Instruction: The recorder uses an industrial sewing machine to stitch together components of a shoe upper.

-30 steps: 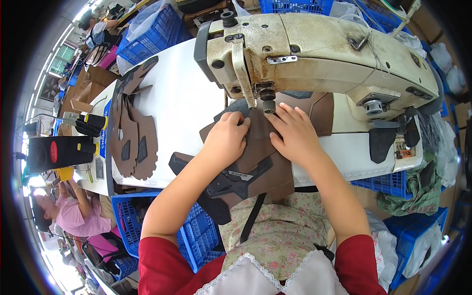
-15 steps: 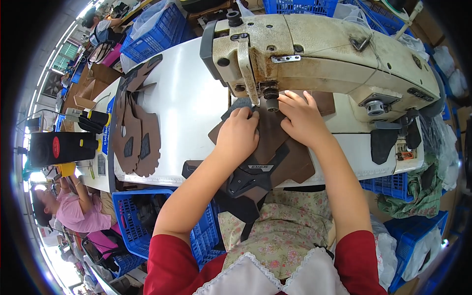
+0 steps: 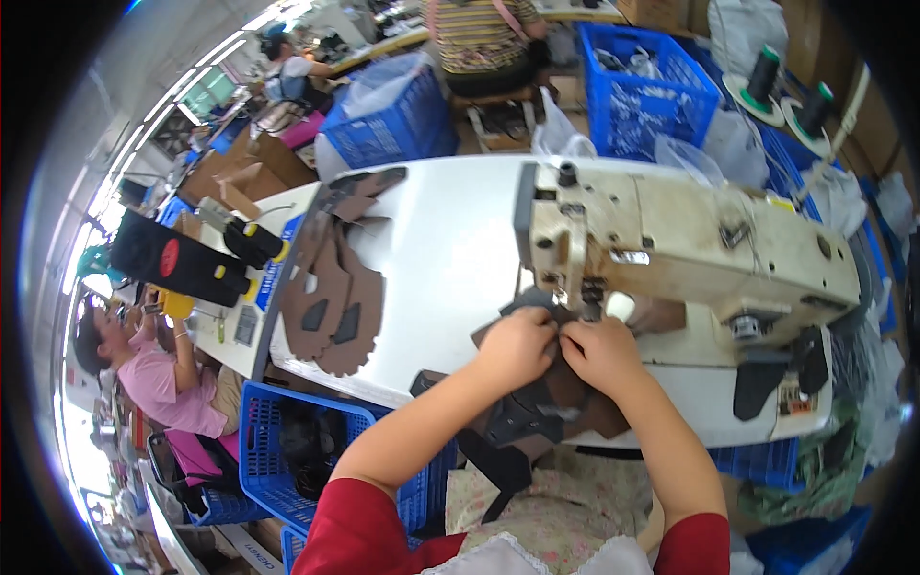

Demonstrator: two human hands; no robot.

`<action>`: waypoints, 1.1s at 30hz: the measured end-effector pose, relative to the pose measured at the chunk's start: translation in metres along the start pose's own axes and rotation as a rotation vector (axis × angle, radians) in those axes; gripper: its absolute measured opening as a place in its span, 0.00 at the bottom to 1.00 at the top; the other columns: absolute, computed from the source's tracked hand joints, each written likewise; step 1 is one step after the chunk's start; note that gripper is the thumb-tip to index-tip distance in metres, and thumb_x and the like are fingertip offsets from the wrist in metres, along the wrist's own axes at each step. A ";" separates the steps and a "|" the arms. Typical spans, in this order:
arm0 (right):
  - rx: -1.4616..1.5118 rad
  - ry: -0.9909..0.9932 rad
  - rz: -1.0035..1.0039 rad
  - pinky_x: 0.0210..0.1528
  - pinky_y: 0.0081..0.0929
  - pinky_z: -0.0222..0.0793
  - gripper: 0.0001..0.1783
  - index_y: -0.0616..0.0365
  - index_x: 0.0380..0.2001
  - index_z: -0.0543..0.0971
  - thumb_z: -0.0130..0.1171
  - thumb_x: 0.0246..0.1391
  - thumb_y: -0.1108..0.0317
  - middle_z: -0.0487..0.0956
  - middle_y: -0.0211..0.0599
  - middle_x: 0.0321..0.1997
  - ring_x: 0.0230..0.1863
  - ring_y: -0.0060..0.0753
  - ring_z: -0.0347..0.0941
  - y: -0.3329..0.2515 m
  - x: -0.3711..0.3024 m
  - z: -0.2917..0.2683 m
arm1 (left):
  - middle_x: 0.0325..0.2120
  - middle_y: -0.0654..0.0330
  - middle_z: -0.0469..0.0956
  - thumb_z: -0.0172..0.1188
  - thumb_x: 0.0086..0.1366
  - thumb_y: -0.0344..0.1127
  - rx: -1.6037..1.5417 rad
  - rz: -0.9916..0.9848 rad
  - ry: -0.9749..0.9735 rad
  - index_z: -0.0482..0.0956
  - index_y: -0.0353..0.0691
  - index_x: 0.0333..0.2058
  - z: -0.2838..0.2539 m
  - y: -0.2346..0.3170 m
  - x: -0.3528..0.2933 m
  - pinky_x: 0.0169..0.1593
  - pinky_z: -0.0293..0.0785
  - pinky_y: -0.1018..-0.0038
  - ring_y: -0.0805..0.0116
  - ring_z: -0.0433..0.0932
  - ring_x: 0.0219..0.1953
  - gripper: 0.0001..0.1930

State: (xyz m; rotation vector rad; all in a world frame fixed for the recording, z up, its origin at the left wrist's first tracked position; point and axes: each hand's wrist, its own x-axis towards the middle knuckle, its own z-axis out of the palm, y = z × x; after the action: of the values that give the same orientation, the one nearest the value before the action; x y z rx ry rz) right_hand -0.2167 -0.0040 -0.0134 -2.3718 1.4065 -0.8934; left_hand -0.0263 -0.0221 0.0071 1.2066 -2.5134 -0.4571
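Note:
Both hands are close together below the head of a beige sewing machine [image 3: 690, 254]. Under them is a floppy brown and black sewn piece [image 3: 525, 414], which hangs over the table's front edge toward my lap. My left hand [image 3: 520, 347] has its fingers curled on the piece's dark upper edge, left of the needle area. My right hand [image 3: 602, 355] is bent inward beside it, thumb toward the left hand, fingers closed on the brown material. The fingertips and the needle point are mostly hidden.
Flat brown cut pieces [image 3: 331, 297] with dark patches lie on the white table's [image 3: 446, 240] left side. Blue crates [image 3: 307, 383] stand below the front edge and behind [image 3: 652, 91]. Black thread cones [image 3: 764, 75] stand at the back right. A person in pink [image 3: 172, 369] sits at the left.
My view has swung, so the table sits lower and further right. My right hand has gone from spread flat on the piece to curled in close to my left hand.

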 end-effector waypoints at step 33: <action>-0.225 -0.125 -0.097 0.73 0.49 0.51 0.31 0.58 0.59 0.75 0.60 0.57 0.50 0.72 0.41 0.66 0.67 0.45 0.66 -0.016 -0.070 -0.028 | 0.51 0.46 0.79 0.61 0.64 0.42 0.220 0.099 0.152 0.81 0.34 0.48 0.010 0.009 -0.031 0.63 0.70 0.58 0.50 0.75 0.58 0.19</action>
State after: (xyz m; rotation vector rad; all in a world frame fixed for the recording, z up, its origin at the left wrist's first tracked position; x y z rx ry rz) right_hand -0.2469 0.0668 -0.0095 -2.6299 1.4204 -0.6235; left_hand -0.0182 0.0091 -0.0024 1.1375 -2.5258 -0.0621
